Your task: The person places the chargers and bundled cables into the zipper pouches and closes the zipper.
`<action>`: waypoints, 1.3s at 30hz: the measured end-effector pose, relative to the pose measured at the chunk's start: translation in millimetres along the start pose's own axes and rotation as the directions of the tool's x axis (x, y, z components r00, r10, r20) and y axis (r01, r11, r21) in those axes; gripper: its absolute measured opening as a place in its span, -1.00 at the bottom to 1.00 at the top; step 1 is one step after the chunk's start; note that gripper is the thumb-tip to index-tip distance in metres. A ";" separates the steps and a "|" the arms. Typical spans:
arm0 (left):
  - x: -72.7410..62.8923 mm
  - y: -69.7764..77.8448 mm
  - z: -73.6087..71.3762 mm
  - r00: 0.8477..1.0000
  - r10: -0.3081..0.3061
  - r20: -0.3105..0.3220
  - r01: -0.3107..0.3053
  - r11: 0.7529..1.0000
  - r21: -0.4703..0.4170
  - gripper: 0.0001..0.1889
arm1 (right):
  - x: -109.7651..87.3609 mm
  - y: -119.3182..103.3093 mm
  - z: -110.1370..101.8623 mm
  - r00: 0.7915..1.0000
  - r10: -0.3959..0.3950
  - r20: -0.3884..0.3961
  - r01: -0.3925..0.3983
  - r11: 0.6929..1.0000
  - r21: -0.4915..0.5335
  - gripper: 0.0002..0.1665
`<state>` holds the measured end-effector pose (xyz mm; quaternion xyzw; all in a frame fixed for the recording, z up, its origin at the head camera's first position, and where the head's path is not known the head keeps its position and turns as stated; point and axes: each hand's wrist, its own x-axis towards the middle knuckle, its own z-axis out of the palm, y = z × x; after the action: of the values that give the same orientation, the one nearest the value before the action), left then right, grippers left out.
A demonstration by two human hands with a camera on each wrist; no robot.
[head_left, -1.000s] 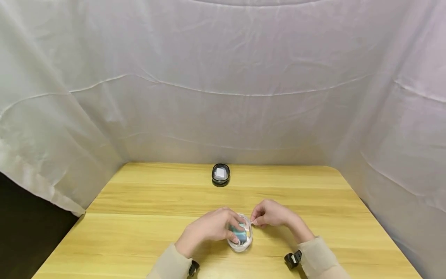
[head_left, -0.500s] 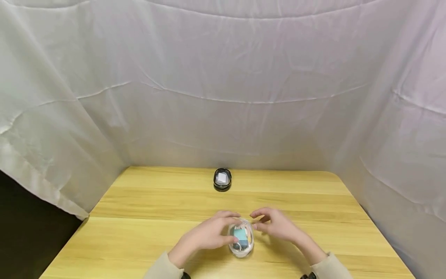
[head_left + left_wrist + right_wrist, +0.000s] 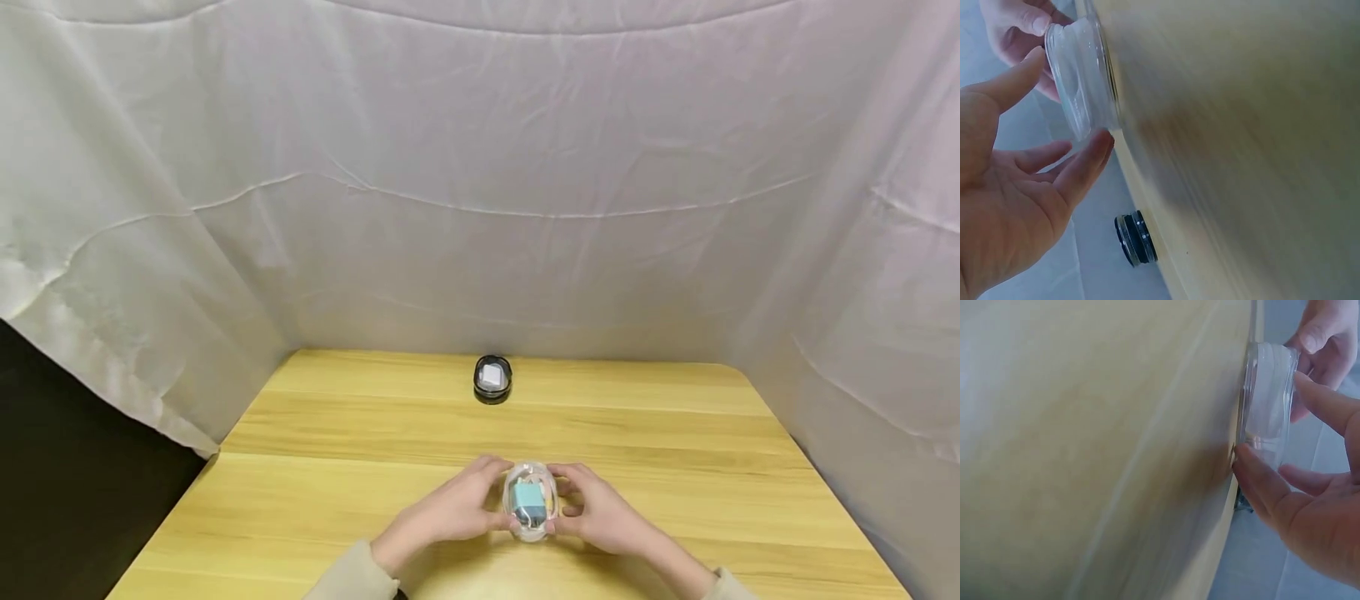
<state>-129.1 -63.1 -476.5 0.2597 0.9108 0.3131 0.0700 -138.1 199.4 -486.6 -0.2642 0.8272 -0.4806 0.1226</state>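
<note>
A clear oval container (image 3: 530, 467) stands on the table in front of me, with a teal block (image 3: 529, 495) and looped white cord inside. My left hand (image 3: 452, 505) holds its left side, thumb at the near end and fingers at the far end. On the opposite side my right hand (image 3: 602, 514) grips it in the same way. In the left wrist view the container's clear wall (image 3: 1082, 81) shows side-on between the fingertips. The right wrist view shows the wall (image 3: 1267, 394) low against the tabletop, with the right fingertips at its lower edge.
A black-rimmed oval container (image 3: 492, 397) with a white square piece in it stands near the back edge of the wooden table (image 3: 360, 433). Pale cloth (image 3: 540, 275) hangs around the back and sides. A dark area (image 3: 67, 475) lies beyond the left edge.
My right hand lets go of its pinch at the container's right rim, then grips that side. My left fingers move from over the top to the left side. The view shifts slightly.
</note>
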 end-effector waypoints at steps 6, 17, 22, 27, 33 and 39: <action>5.1 4.2 1.5 0.999 -0.008 0.037 0.008 1.000 0.016 -0.13 | 3.3 0.7 0.7 1.000 0.001 0.026 -0.001 1.000 0.011 0.02; 29.6 -7.0 0.9 1.000 0.001 0.030 -0.001 1.000 0.009 -0.16 | 21.5 5.9 -10.2 0.999 0.005 0.040 -0.004 1.000 -0.018 0.03; 53.3 -16.6 -1.8 0.999 -0.011 0.038 0.013 0.998 -0.059 -0.17 | 38.2 11.6 -18.6 0.999 0.019 0.027 -0.017 0.999 -0.043 0.04; 76.4 -20.8 -6.6 0.999 -0.019 0.034 0.023 0.994 -0.111 -0.20 | 55.2 20.7 -29.9 1.000 0.024 0.012 -0.023 0.998 -0.062 0.05; 103.7 -27.9 -6.5 0.999 -0.042 0.010 0.043 0.983 -0.181 -0.22 | 76.5 36.6 -43.7 0.999 0.039 0.006 -0.038 0.999 -0.028 0.02; 127.6 -31.1 -6.9 0.993 -0.112 -0.046 0.101 0.976 -0.191 -0.25 | 96.7 48.4 -59.5 0.998 0.055 0.009 -0.055 0.998 0.003 0.00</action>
<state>-253.6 -21.6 -485.4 0.1939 0.8913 0.4009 0.0852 -261.1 208.5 -493.0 -0.2433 0.8327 -0.4772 0.1401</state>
